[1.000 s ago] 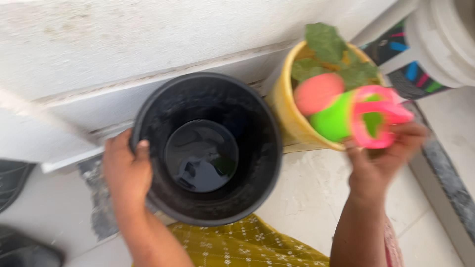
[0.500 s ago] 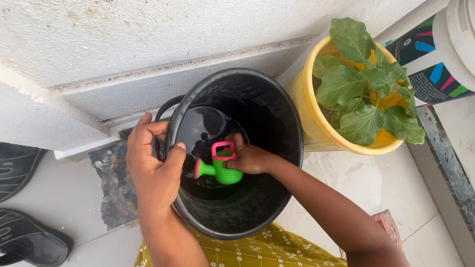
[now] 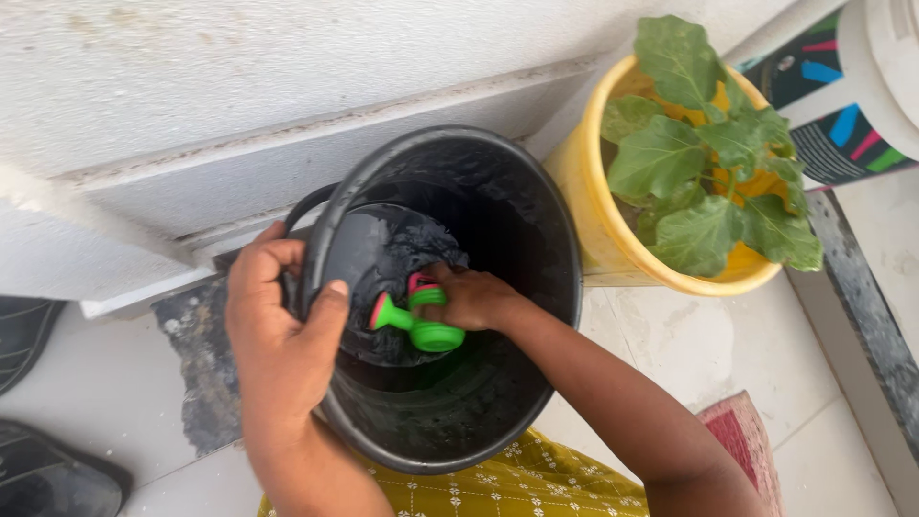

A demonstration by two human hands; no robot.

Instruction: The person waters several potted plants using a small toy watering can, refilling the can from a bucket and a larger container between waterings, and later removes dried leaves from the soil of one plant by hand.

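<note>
So, only the head view is given, looking straight down. A black plastic bucket [image 3: 450, 421] is seen on the pale tiled floor [image 3: 699, 345], pushed up close to a white wall ledge [image 3: 287, 163], with dark water [image 3: 383, 278] standing in its bottom. The bucket's rim is gripped by the left hand [image 3: 278, 335]: the fingers [image 3: 263, 258] are curled tight over the outside of the rim and the thumb is hooked inside, so that hand is closed firmly on the bucket. The right hand [image 3: 474, 299] is reached down inside the bucket, and its fingers are wrapped shut around a small green toy watering can [image 3: 426, 321] with a pink handle and a pink-rimmed spout. The can is held tilted, right at the water's surface, roughly in the middle of the bucket.

Just beside the bucket, to the right, a yellow pot [image 3: 584, 201] with a broad-leaved green plant [image 3: 708, 163] is set on the floor. A white bucket with colourful markings [image 3: 862, 86] is partly caught in the top right corner. Dark sandals [image 3: 38, 469] are lying at the left edge, and yellow patterned fabric [image 3: 517, 479] is visible at the bottom.
</note>
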